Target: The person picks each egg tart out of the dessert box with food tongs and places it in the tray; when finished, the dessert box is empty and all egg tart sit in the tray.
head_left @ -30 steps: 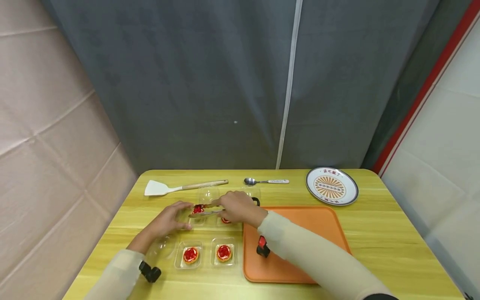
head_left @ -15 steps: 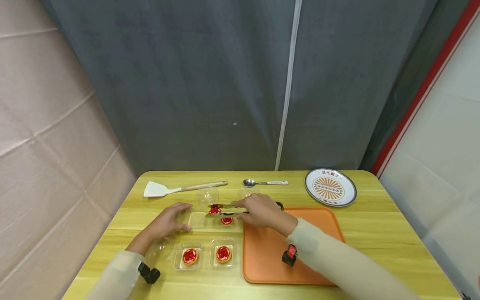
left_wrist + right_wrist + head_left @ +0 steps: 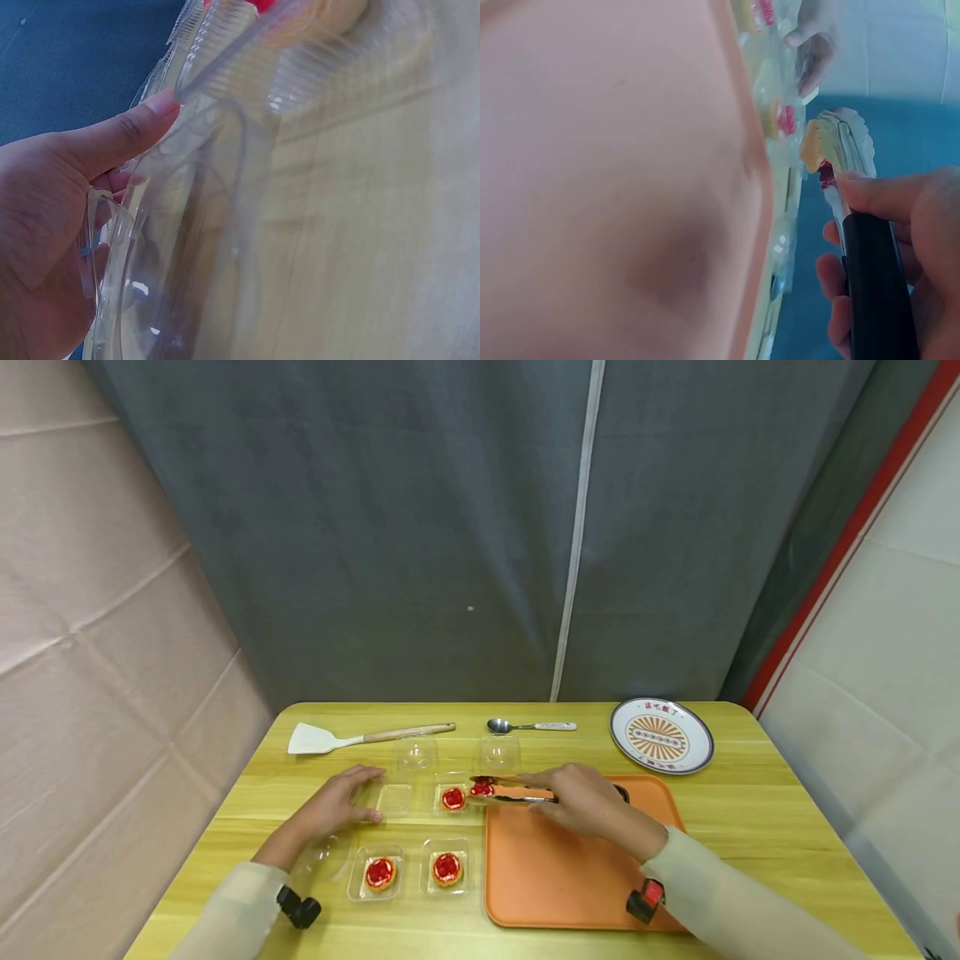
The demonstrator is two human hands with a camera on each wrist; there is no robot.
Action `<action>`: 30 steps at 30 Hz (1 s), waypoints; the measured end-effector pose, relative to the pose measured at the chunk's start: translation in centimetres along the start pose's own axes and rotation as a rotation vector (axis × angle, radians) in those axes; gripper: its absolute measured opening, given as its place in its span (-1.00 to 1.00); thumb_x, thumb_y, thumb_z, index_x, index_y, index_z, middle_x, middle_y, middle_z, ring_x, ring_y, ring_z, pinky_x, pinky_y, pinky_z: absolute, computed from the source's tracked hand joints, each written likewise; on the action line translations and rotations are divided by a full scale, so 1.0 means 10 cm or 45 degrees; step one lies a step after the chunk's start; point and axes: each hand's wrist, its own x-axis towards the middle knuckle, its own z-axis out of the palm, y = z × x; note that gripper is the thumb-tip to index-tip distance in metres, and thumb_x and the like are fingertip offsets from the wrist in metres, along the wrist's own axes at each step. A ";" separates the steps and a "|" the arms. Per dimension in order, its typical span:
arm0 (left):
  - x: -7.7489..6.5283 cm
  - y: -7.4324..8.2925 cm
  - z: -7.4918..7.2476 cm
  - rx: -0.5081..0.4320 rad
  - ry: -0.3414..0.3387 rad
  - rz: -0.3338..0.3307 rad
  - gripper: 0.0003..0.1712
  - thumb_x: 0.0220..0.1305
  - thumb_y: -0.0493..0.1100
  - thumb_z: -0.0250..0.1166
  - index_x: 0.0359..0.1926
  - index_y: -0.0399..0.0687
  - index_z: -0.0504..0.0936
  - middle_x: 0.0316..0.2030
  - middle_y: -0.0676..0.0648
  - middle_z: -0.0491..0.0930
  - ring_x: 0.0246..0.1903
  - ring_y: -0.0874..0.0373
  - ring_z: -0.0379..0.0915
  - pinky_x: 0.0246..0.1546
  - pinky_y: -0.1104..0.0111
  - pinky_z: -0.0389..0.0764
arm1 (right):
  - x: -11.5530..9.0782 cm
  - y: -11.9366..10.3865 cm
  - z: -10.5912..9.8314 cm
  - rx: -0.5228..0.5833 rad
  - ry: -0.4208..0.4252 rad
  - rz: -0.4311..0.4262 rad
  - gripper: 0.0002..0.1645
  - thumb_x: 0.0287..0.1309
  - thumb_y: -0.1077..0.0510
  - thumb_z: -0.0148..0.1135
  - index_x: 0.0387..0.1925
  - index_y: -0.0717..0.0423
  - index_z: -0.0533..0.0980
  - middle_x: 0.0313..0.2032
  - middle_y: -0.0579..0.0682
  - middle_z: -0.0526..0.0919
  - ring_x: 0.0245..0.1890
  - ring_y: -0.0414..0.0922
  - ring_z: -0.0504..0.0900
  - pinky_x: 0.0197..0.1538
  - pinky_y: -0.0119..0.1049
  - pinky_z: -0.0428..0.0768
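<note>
Beyond the tongs (image 3: pixel 517 799) (holding a tart (image 3: pixel 482 788)) lie spoon (image 3: pixel 542 726) and plate (image 3: pixel 657 737).

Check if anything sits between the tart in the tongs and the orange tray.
Nothing visible. In the head view, the tart, pinched in the tongs, shows at the far left corner of the orange tray.

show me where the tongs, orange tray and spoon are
Tongs (image 3: pixel 871 244), right wrist view: on the black handle.
Orange tray (image 3: pixel 558 868), head view: on its bare surface.
Spoon (image 3: pixel 542 726), head view: on its handle.
</note>
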 end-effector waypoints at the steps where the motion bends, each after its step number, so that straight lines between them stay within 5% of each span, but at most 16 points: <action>1: 0.00 0.00 0.00 0.002 0.000 -0.001 -0.08 0.09 0.01 0.61 0.42 -0.18 0.46 0.25 -0.15 0.54 0.32 -0.20 0.40 0.38 -0.17 0.37 | -0.04 0.03 0.00 -0.002 0.002 0.007 -0.45 0.30 -0.01 0.42 0.31 -0.18 0.59 -0.73 -0.30 0.36 -0.74 -0.35 0.02 -0.60 -0.43 0.08; 8: 0.00 0.01 0.00 0.001 0.004 -0.007 -0.07 0.08 0.00 0.61 0.42 -0.19 0.46 0.25 -0.15 0.55 0.31 -0.20 0.41 0.38 -0.17 0.37 | -0.21 0.24 0.04 0.000 0.046 0.032 -0.48 0.26 0.04 0.45 0.25 -0.13 0.64 -0.27 -0.09 0.82 -0.74 -0.35 0.03 -0.59 -0.43 0.10; 16: 0.00 0.01 0.00 -0.009 0.006 -0.019 -0.06 0.08 0.01 0.61 0.43 -0.17 0.44 0.26 -0.15 0.53 0.33 -0.21 0.39 0.39 -0.18 0.36 | -0.30 0.36 0.07 -0.104 0.049 0.060 -0.48 0.23 0.02 0.48 0.23 -0.12 0.65 0.05 -0.06 0.77 -0.66 -0.36 0.21 -0.57 -0.42 0.20; 20: 0.00 0.01 0.00 -0.003 0.005 -0.018 -0.04 0.08 0.03 0.61 0.44 -0.17 0.43 0.26 -0.15 0.53 0.33 -0.23 0.38 0.38 -0.20 0.36 | -0.33 0.38 0.08 -0.117 0.043 0.054 -0.45 0.23 -0.01 0.48 0.25 -0.12 0.64 -0.35 -0.14 0.78 -0.69 -0.36 0.17 -0.59 -0.43 0.14; 23: 0.00 0.02 0.00 0.009 0.002 -0.020 -0.03 0.07 0.05 0.61 0.45 -0.16 0.42 0.27 -0.16 0.53 0.34 -0.25 0.37 0.38 -0.21 0.36 | -0.35 0.39 0.08 -0.107 0.035 0.050 -0.44 0.24 -0.01 0.47 0.28 -0.13 0.62 -0.65 -0.27 0.47 -0.74 -0.35 0.08 -0.62 -0.43 0.07; 30: 0.00 0.03 -0.01 0.070 -0.002 -0.023 0.01 0.06 0.11 0.61 0.46 -0.16 0.41 0.26 -0.16 0.53 0.32 -0.24 0.39 0.37 -0.21 0.37 | -0.37 0.39 0.07 -0.091 0.029 0.032 -0.41 0.22 0.01 0.48 0.29 -0.11 0.61 -0.62 -0.33 0.43 -0.73 -0.38 0.09 -0.62 -0.45 0.08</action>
